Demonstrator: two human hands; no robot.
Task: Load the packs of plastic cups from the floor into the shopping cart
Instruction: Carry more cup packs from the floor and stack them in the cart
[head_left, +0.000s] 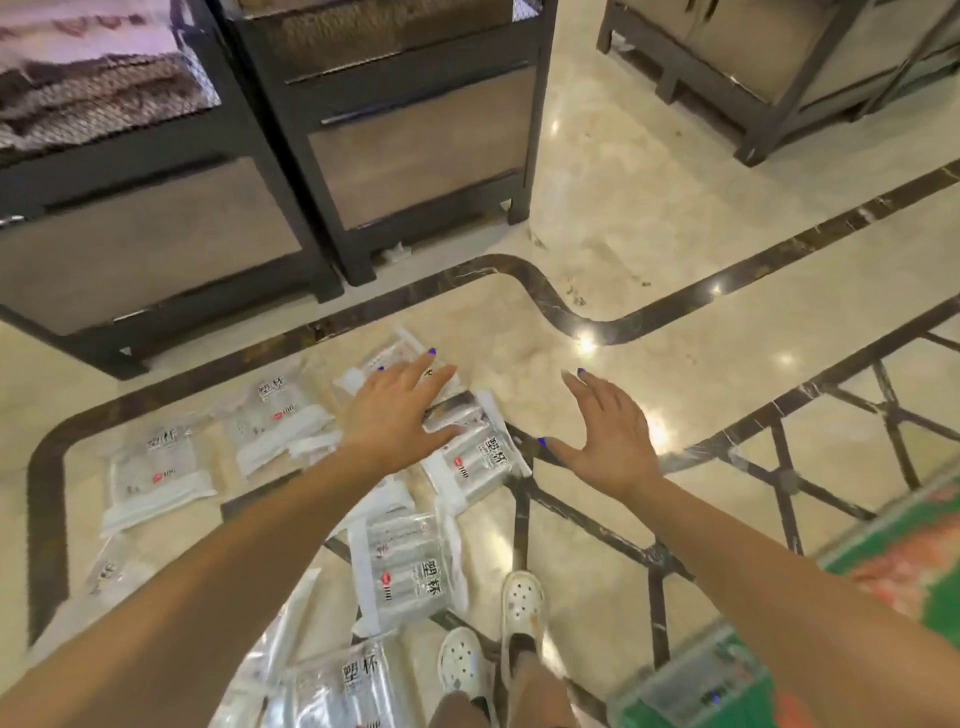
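Both arms stretched forward and down over glossy marble floor (649, 218). Left hand (395, 410) released, fingers spread straight, holding nothing, above the cluster of cup packs; contact with any pack not clear. Right hand (608, 436) also released, palm facing inward, fingers straight, over bare floor just right of the packs. Packs of plastic cups (410, 566) scattered flat on floor, clear wrap with white edge strips and printed labels: one (156, 467) at far left, one (275, 421) beside it, one (472, 457) between the hands, more toward bottom edge. Cart (883, 582) at lower right, green, blurred, one pack (696, 686) seemingly inside. White perforated shoes (522, 608) beside nearest packs. Dark-framed display stands (415, 140) behind.
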